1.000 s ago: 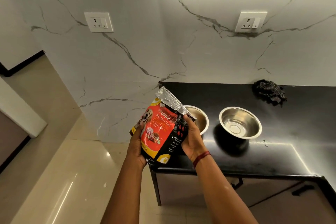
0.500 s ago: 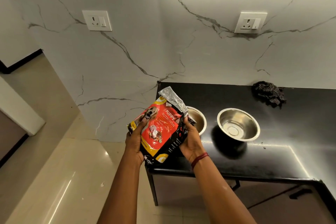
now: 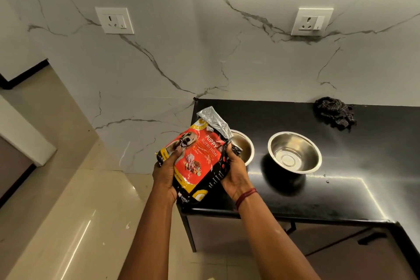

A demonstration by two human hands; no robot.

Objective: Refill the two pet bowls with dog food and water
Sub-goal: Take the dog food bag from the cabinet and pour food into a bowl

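Gripping a red, black and yellow dog food bag point(image 3: 197, 159) from both sides, the person holds it up in the air at the near left corner of the black countertop point(image 3: 341, 193). Left hand point(image 3: 164, 174) is curled round the bag's left edge, thumb laid across the printed dog picture on the front, fingers wrapped behind and out of sight. Right hand point(image 3: 234, 171) clamps the right edge higher up, just under the torn silver top point(image 3: 214, 121), which sticks up crumpled and folded over. A red thread band point(image 3: 245, 195) circles the right wrist. The bag leans, its top tipped away and to the right, and it covers the left part of the left steel bowl point(image 3: 244, 146) standing behind it on the counter; whether that bowl holds anything, I cannot tell, since only its right rim and a slice of its inside show. Right beside it, a little apart, sits the second steel bowl point(image 3: 294, 152), upright, its shiny inside bare. Back by the wall, well apart from the bowls, lies a dark crumpled cloth point(image 3: 334, 112). Up on the marbled wall point(image 3: 204, 52) are two white sockets, one at left point(image 3: 114, 20) and one at right point(image 3: 312, 21). Glossy cream floor tiles point(image 3: 79, 223) spread to the left of the counter.
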